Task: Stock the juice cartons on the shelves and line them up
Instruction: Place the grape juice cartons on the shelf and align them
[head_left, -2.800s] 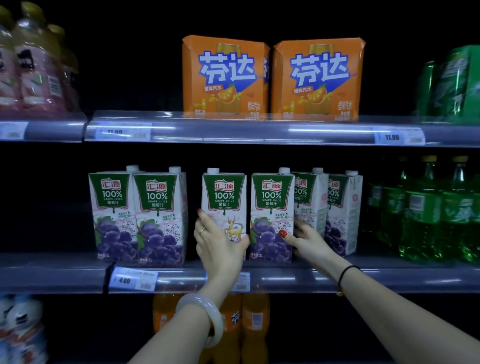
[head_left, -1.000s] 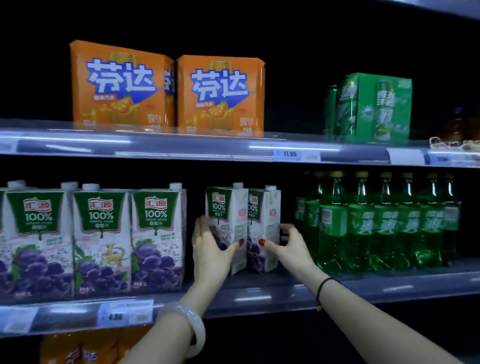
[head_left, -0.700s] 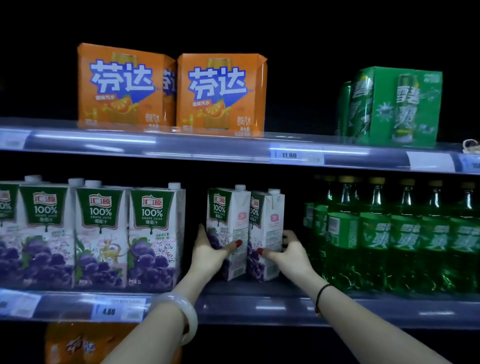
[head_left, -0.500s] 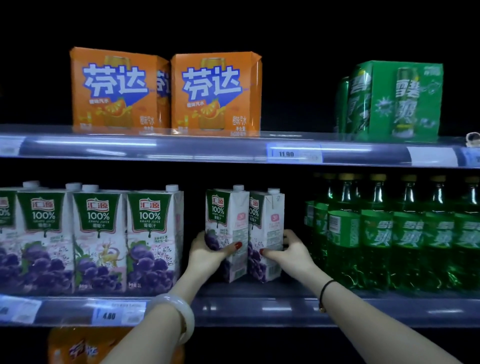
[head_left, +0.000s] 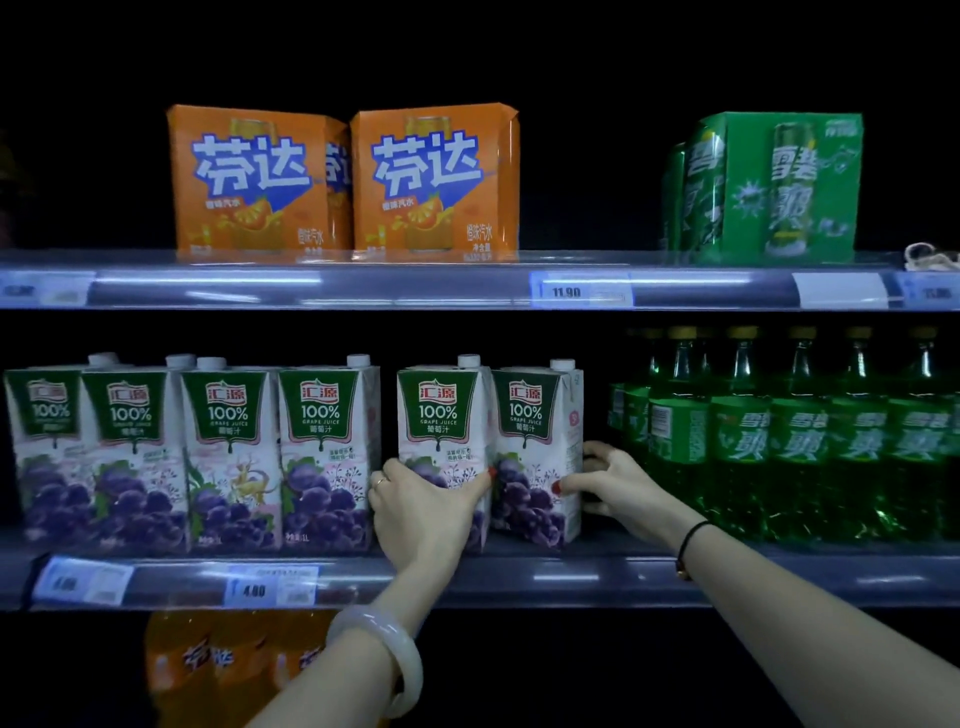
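Note:
Several white-and-green grape juice cartons stand upright on the middle shelf (head_left: 519, 577). A tight row of them (head_left: 228, 452) fills the left part. Right of a narrow gap stand two more cartons, faces forward. My left hand (head_left: 421, 506) grips the lower part of the left carton (head_left: 441, 415). My right hand (head_left: 613, 486) holds the lower right side of the right carton (head_left: 535, 421), thumb on its front. The two cartons touch each other.
Green soda bottles (head_left: 779, 447) crowd the shelf right of my right hand. On the upper shelf (head_left: 363, 283) stand two orange soda packs (head_left: 343, 182) and a green can pack (head_left: 769, 187). Orange bottles (head_left: 228, 665) sit below. Price tags line the shelf edges.
The two cartons in my hands were angled and set back; now they face forward, nearer the shelf front. The view shifted slightly left.

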